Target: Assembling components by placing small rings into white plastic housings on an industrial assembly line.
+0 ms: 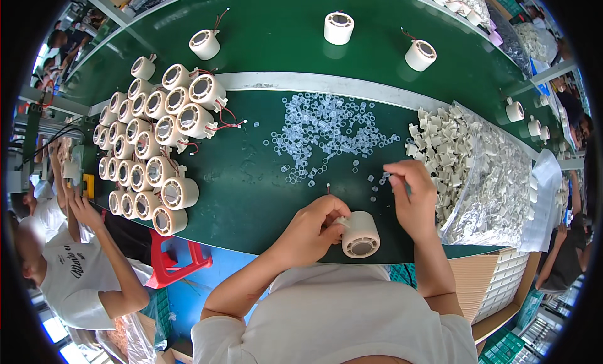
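My left hand (316, 229) is closed on the side of a cream cylindrical motor housing (360, 233), held at the near edge of the green bench. Its round grey end, ringed with slots, faces me, and a thin wire tip sticks up behind my fingers. My right hand (411, 197) is raised over the bench to the right of that housing. Its thumb and forefinger are drawn together beside a few stray clear plastic rings (373, 189); what they pinch is too small to make out. Beyond the hands spreads a loose pile of clear plastic rings (326, 131).
Many cream motor housings (146, 144) with red wires stand stacked at the left. White plastic clips (443, 144) spill from a clear bag (496, 182) at the right. Past a pale rail (282, 81), more housings (339, 28) sit on a green belt. A co-worker (81, 263) sits at the left.
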Demonstrator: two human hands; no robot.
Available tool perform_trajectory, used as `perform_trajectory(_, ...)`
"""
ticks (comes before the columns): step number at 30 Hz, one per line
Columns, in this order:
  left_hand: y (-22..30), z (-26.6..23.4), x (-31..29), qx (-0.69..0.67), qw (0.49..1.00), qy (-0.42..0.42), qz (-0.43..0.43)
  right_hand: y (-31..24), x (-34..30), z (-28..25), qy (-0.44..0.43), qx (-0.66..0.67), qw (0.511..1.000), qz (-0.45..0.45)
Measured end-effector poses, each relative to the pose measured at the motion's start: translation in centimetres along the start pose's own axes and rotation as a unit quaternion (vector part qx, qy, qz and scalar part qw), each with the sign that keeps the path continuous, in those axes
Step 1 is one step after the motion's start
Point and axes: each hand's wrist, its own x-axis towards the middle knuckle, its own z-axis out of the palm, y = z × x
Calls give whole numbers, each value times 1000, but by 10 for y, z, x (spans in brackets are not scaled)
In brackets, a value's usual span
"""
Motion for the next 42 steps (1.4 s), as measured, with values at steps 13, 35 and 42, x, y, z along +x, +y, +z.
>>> perform_trajectory(13, 4, -2, -11, 292, 954, -57, 44, 18, 20, -13, 28, -137, 990, -33)
perform_trajectory(35, 5, 5, -1, -189, 968, 6, 165, -34, -28, 18, -39, 312, 937, 152)
perform_trajectory(42, 14, -5, 3, -41, 993, -56, 95, -67, 12, -24, -141, -250, 931, -224)
